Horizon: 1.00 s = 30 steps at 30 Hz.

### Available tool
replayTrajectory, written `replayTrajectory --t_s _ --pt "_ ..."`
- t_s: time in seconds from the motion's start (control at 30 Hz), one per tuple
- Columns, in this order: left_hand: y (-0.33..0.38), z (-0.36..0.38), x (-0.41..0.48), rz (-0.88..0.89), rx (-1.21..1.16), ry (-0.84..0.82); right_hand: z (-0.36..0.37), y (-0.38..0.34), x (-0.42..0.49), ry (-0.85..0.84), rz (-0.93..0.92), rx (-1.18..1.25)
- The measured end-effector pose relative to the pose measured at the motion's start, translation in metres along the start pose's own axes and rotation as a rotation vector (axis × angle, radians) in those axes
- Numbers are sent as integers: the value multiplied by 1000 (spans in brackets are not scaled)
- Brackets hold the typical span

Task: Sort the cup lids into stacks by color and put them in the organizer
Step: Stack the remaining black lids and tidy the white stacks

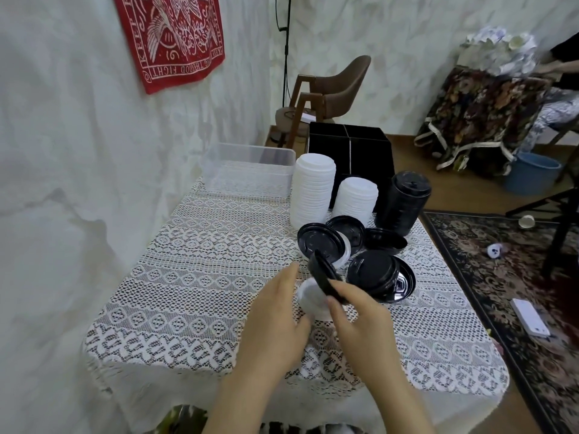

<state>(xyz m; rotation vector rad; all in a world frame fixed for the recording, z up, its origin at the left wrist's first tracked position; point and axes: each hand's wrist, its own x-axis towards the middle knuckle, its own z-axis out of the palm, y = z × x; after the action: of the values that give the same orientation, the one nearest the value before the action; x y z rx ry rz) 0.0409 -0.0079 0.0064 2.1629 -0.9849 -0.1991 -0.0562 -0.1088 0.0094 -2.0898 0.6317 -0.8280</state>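
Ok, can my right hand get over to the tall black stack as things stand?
Probably yes. The right hand, pinching a black lid, only has low loose lids between it and the black stack; nothing tall blocks it.

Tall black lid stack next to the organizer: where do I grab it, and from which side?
Grip the tall black lid stack low round its sides, coming from its open right. The short white stack crowds its left, the organizer stands behind, and loose black lids lie in front.
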Motion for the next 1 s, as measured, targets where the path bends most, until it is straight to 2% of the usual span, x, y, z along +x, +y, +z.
replayTrajectory --t_s 0.17,0.27,0.33,0.5,0.63,0.73,0.8,0.9,1.0 --pt "9 -4 0 26 -121 -14 -4 -17 4 30 334 668" --pt "7 -4 0 44 -168 -45 -4 -20 8 20 452 893" --pt "6 -5 0 34 -160 -58 -2 -20 11 23 493 955" --pt "6 -20 3 17 -176 -106 2 -14 20 49 581 968" --pt "5 -30 9 -96 -362 -54 3 -16 22 -52 577 907" --pt "2 -33 13 -184 -380 -15 6 -17 22 -115 573 877" --pt "-1 -35 15 -224 -356 24 10 -16 21 -83 561 824" --pt "-10 -41 18 -336 -313 182 13 -12 21 13 529 679" --pt "-23 -46 17 -416 -174 291 11 -8 21 120 518 647"
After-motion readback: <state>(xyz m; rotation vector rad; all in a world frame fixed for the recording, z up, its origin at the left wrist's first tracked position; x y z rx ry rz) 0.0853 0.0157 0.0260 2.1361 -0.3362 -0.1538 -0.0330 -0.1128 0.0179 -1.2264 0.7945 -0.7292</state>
